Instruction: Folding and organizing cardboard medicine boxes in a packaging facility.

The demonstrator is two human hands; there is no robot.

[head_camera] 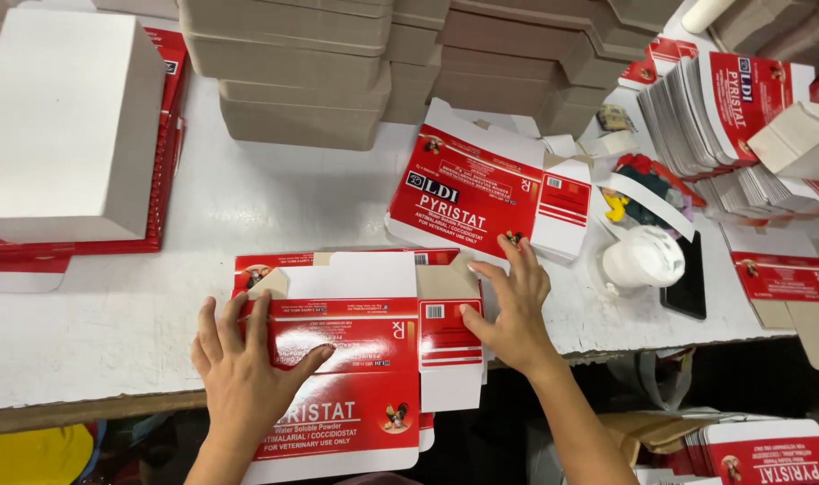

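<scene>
Both hands are down on the flat red carton blank [355, 359], which lies at the near edge of the white table [113, 305] and overhangs it toward the person. That blank serves as the landmark for what follows.

Largest first: the table carries everything. Beyond the blank, at the far edge, rise stacks of folded brown cartons [310, 72]. Far to its left stands a grey board box [63, 121] on a low pile of red blanks. Just beyond its right corner lies a second red blank [468, 202], printed side up and tilted. Further right of that are fanned stacks of printed blanks [724, 117], then a white roll of tape [643, 256] with a dark phone [690, 283] beside it.

On the blank itself, the left hand [243, 373] lies flat with fingers spread, pressing the main panel. The right hand [517, 310] rests at the blank's right side flap, thumb on the flap, fingers stretched toward the second blank; it pinches nothing.

To fold cleanly, I judge the left palm should hold firm so the overhanging sheet does not slide, and the right should bend the flap along its scored crease
</scene>
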